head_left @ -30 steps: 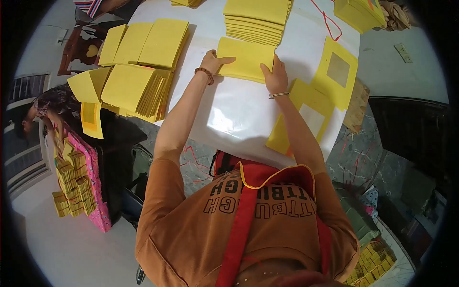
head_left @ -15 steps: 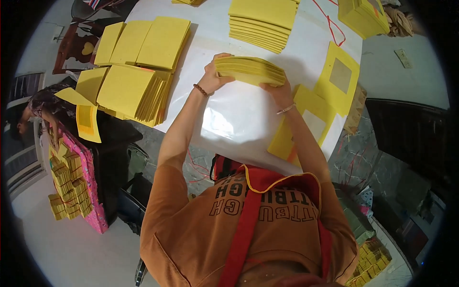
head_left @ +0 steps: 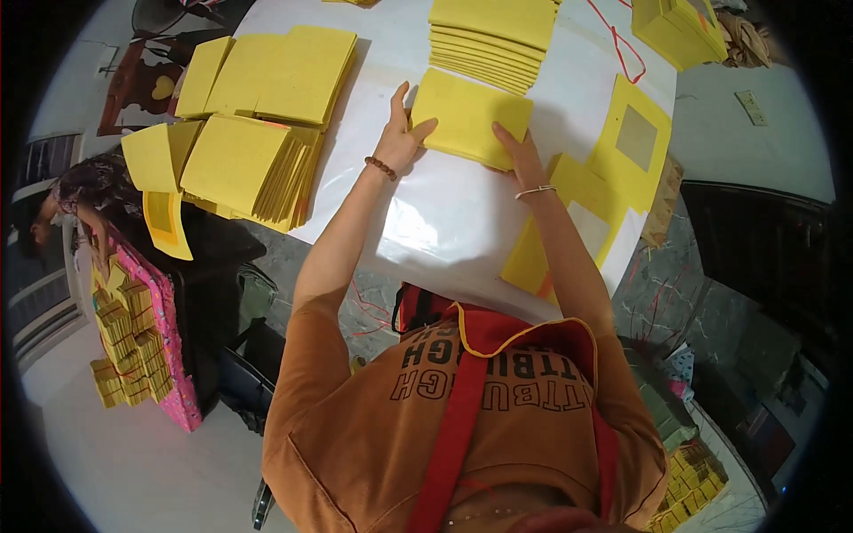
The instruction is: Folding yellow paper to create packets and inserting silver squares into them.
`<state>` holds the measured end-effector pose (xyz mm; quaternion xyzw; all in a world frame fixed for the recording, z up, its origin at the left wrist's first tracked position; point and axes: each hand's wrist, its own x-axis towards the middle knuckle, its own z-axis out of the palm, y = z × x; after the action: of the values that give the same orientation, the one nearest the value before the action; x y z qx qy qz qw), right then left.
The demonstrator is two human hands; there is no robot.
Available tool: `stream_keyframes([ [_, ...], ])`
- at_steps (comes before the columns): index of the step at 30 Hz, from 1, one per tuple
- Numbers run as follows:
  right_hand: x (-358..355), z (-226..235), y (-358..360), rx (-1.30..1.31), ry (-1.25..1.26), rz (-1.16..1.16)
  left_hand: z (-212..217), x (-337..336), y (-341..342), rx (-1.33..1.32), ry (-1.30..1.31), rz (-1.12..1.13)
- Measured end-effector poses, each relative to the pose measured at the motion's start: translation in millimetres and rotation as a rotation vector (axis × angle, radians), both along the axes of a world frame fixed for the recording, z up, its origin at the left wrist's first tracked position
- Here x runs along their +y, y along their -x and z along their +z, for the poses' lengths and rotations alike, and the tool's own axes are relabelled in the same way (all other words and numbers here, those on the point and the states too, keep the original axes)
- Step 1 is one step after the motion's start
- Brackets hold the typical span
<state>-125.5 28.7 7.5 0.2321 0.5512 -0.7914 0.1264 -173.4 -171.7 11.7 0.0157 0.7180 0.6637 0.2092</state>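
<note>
**A small stack of yellow sheets is held flat on the white table**

A small stack of yellow paper sheets (head_left: 469, 117) is seen lying on the white table (head_left: 444, 222), near the middle top of the picture. It is held from two sides, most likely so that its edges can be kept even.

The left hand (head_left: 400, 138) is placed at the stack's 9 o'clock edge. Its fingers are stretched out and a little spread, and the thumb is laid against the stack's side. A bead bracelet (head_left: 380, 167) is worn on that wrist.

The right hand (head_left: 520, 160) is laid on the stack's 5 o'clock corner. Its fingers are held close together and pressed flat on the top sheet, so the paper is kept from sliding. A thin bangle (head_left: 534, 191) is worn on this wrist.

At 12 o'clock from the stack, just beside it, a taller pile of yellow sheets (head_left: 493, 40) is seen. At 9 o'clock, well apart, fanned yellow piles (head_left: 249, 164) are spread out, some hanging over the table edge. At 3 o'clock, yellow frames with square windows (head_left: 633, 142) are laid flat, with a red string (head_left: 622, 53) above them. More yellow packs (head_left: 680, 27) are kept at 1 o'clock.

A pink box of small yellow bundles (head_left: 133, 346) is stood on the floor at 8 o'clock.
</note>
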Motion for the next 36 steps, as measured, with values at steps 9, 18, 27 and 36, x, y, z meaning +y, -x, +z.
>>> stream_keyframes([
  [9, 8, 1, 10, -0.001, 0.13, 0.104, -11, 5, 21, 0.139, 0.22, 0.056],
  [18, 11, -1, 8, -0.027, 0.237, 0.111, 17, 14, 13, -0.032, 0.137, 0.161],
  [27, 12, -13, 9, 0.51, -0.166, 0.048, 3, -9, 17, 0.289, -0.298, 0.035],
  [36, 9, -49, 14, 0.464, -0.246, 0.018, -14, -5, 9, 0.112, -0.31, -0.057],
])
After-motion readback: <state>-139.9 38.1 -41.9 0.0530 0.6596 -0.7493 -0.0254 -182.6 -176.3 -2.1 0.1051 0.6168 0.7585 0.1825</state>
